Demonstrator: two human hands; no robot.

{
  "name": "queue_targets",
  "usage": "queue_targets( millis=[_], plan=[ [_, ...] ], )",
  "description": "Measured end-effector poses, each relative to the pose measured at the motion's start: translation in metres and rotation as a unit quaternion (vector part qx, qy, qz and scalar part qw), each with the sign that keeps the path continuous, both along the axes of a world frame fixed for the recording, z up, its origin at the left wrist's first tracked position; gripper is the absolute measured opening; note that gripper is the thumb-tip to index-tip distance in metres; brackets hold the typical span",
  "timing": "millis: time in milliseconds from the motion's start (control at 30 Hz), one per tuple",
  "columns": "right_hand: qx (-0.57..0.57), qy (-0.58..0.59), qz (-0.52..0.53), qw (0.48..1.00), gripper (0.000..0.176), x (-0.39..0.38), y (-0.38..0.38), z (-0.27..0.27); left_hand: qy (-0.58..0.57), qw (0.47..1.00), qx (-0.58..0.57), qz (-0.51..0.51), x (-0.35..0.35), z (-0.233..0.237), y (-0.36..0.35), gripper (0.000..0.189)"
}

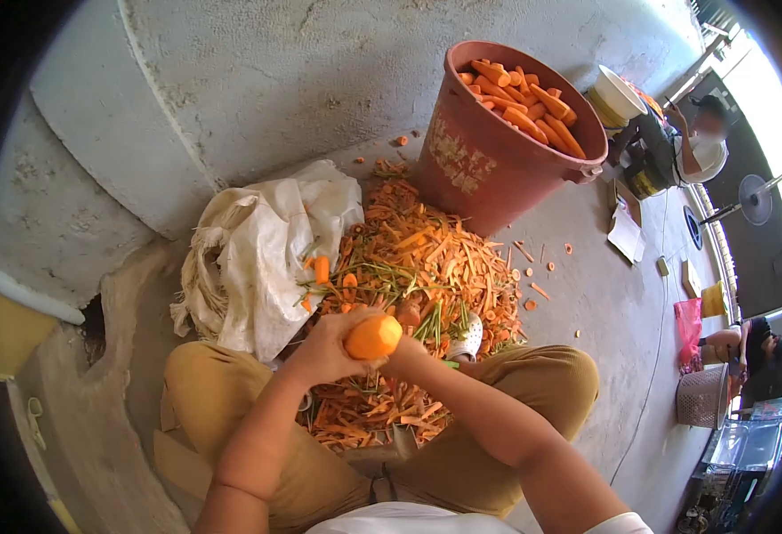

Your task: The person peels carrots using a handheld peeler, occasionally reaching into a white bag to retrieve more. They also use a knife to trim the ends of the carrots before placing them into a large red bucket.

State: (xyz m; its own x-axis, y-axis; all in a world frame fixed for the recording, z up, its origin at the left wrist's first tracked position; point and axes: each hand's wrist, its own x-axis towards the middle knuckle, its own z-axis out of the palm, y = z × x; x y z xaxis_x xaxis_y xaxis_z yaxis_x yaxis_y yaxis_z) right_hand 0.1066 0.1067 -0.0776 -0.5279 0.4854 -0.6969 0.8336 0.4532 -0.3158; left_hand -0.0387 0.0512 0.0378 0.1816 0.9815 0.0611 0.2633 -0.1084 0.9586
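My left hand is wrapped round a thick peeled carrot, whose blunt end points up toward me. Close against the carrot's far side is my right hand, its fingers curled and mostly hidden; what they grip cannot be made out. Below both hands spreads a big heap of carrot peelings, mixed with green stems and cut carrot ends. Another carrot piece shows just beyond my hands. A white clog with holes is on my foot among the peelings.
A red bucket full of carrots stands behind the heap. A crumpled white sack lies left, near the wall. At right are a seated person, a fan, a second person and a perforated basket.
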Motion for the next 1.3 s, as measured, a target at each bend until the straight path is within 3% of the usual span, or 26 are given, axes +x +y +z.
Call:
queue_targets(
  millis=[33,133,167,233,333,367,467,567,600,667,700,733,767,833,933,1033,1100,1133,1167,1200,1267,1300],
  plan=[
    [-0.060,-0.063,0.140,0.986,0.021,-0.005,-0.003,0.037,0.021,1.000,0.002,0.021,-0.003,0.001,0.001,0.050],
    [-0.095,-0.076,0.174,0.977,0.022,-0.006,-0.016,0.021,0.010,0.999,0.025,0.028,-0.004,0.006,0.002,0.055],
    [-0.139,-0.110,0.161,0.971,0.024,-0.008,-0.017,0.014,0.058,0.998,0.034,0.014,-0.004,0.008,0.003,0.055],
    [-0.121,-0.100,0.197,0.968,0.025,-0.007,-0.018,0.026,0.152,0.987,0.051,-0.012,-0.003,0.010,0.003,0.055],
    [-0.100,-0.079,0.210,0.969,0.026,-0.005,-0.022,0.042,0.409,0.902,0.053,-0.131,-0.005,-0.003,0.005,0.051],
    [-0.093,-0.071,0.207,0.971,0.026,-0.004,-0.022,0.046,0.436,0.888,0.053,-0.137,-0.004,-0.013,0.002,0.046],
    [-0.098,-0.089,0.212,0.968,0.020,-0.004,-0.023,0.058,0.503,0.819,-0.155,-0.230,0.001,-0.027,0.002,0.045],
    [-0.054,-0.080,0.241,0.966,0.022,0.001,-0.027,0.042,0.593,0.688,-0.248,-0.337,0.019,-0.008,0.031,0.041],
    [-0.031,-0.073,0.256,0.963,0.022,0.002,-0.029,0.040,0.612,0.692,-0.154,-0.350,0.023,0.003,0.046,0.039],
    [-0.046,-0.078,0.242,0.966,0.021,0.001,-0.026,0.050,0.573,0.779,-0.043,-0.249,0.035,0.054,0.087,0.036],
    [-0.043,-0.081,0.243,0.966,0.022,-0.002,-0.026,0.055,0.533,0.833,0.092,-0.115,0.039,0.070,0.105,0.041],
    [-0.041,-0.084,0.245,0.965,0.023,-0.004,-0.027,0.059,0.508,0.781,0.361,0.036,0.039,0.080,0.133,0.043],
    [-0.035,-0.083,0.243,0.966,0.022,-0.006,-0.026,0.063,0.455,0.789,0.382,0.155,0.050,0.126,0.135,0.045],
    [-0.023,-0.079,0.243,0.967,0.022,-0.010,-0.027,0.072,0.259,0.799,0.491,0.231,0.047,0.173,0.154,0.040],
    [0.015,-0.032,0.238,0.971,0.021,-0.010,-0.028,0.095,0.176,0.764,0.548,0.292,0.030,0.188,0.136,0.038],
    [-0.019,-0.045,0.241,0.969,0.021,-0.012,-0.023,0.131,0.209,0.828,0.424,0.301,-0.012,0.130,0.105,0.038],
    [0.017,-0.031,0.256,0.966,0.022,-0.006,-0.021,0.124,0.177,0.877,0.259,0.365,-0.046,0.046,0.084,0.035],
    [0.034,-0.027,0.260,0.965,0.023,-0.001,-0.018,0.121,0.132,0.908,0.110,0.383,-0.066,-0.001,0.070,0.034],
    [0.027,-0.022,0.245,0.969,0.024,0.001,-0.013,0.131,-0.255,0.869,-0.104,0.410,-0.072,-0.039,0.052,0.031],
    [0.020,-0.017,0.231,0.973,0.024,0.001,-0.007,0.150,-0.270,0.831,-0.192,0.446,-0.070,-0.054,0.030,0.028],
    [0.034,-0.013,0.214,0.976,0.026,0.003,0.000,0.172,-0.295,0.760,-0.246,0.525,-0.077,-0.120,0.011,0.029],
    [0.056,-0.013,0.213,0.975,0.027,0.004,0.003,0.177,-0.216,0.765,-0.224,0.564,-0.093,-0.159,0.012,0.032]
  ],
)
